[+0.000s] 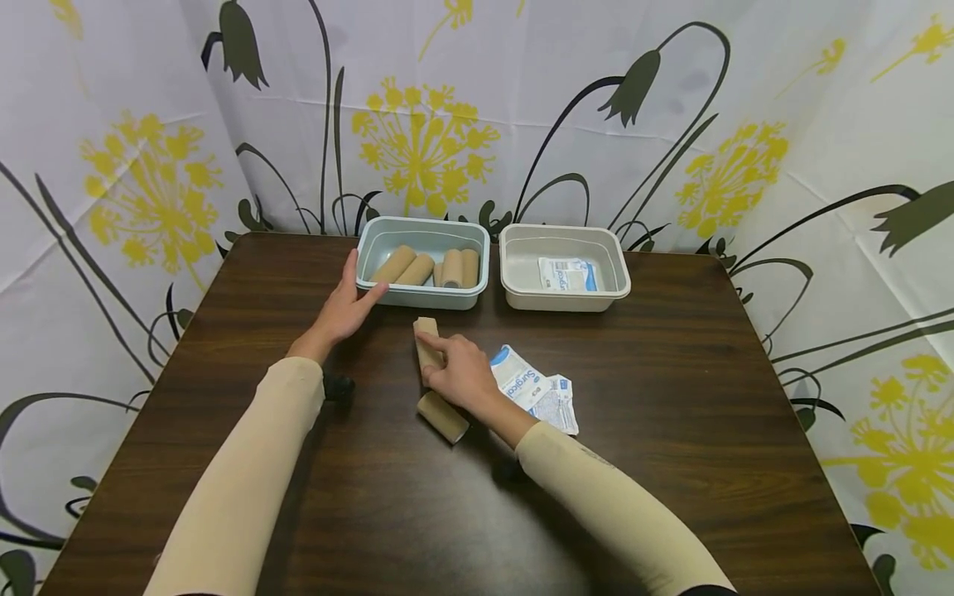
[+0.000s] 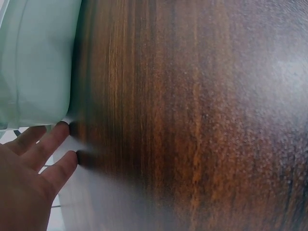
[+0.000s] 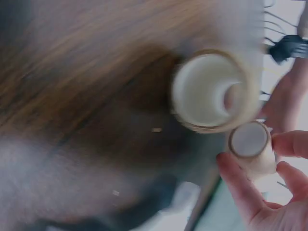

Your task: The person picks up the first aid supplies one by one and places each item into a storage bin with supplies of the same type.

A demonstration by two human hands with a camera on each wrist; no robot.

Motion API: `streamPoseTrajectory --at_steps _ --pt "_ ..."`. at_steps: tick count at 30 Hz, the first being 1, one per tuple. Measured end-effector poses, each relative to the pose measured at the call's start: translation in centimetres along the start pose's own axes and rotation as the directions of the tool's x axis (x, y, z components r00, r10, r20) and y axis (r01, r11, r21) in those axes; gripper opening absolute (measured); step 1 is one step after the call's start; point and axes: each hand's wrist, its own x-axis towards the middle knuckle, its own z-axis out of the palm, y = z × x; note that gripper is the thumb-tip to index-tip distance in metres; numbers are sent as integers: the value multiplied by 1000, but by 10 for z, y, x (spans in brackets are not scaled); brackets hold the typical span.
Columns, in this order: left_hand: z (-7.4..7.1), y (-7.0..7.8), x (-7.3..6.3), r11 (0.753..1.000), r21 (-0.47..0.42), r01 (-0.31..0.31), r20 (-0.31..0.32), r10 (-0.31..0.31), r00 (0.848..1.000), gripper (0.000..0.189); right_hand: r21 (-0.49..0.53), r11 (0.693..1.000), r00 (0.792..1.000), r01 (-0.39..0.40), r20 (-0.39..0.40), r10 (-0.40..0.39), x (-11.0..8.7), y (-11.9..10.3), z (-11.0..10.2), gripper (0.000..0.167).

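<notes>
While the blue bin (image 1: 436, 300) held several brown rolls (image 1: 395, 265), some leaning at its left and others grouped at its right, the white bin (image 1: 555, 302) just beside it held one packet (image 1: 566, 275). Of the hands, the left hand (image 1: 345, 309) was spread wide at the blue bin's left end, grasping nothing, its thumb by the near rim. The right hand (image 1: 462, 372) pinched the held roll (image 1: 428, 358) between thumb and fingers, in front of the blue bin. Nearer the person, a loose roll (image 1: 443, 417) lay on the dark wood-grain counter (image 1: 432, 521), with two overlapping packets (image 1: 519, 377) to its right. A white curtain (image 1: 291, 124) with yellow and grey flowers hung behind.
</notes>
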Motion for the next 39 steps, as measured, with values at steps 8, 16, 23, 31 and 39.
streamPoseTrajectory --at_steps 8,16,23,31,39 --pt "0 1 -1 1000 3 -2 2 2 1000 91 63 997 973 34 -228 -19 11 2 -44 56" --pt "0 -2 -1 1000 5 1 1 -1 1000 91 -305 949 965 -80 -262 -3 41 17 -68 42" --pt "0 -1 0 1000 -5 9 7 -9 1000 90 -459 888 980 -35 -192 -61 57 4 -63 32" --pt "1 -2 0 1000 2 6 12 -6 1000 90 -71 997 983 35 -175 -47 77 -2 -50 41" --pt "0 -1 2 1000 -7 12 11 -12 1000 89 271 942 908 -197 -313 280 85 20 -60 40"
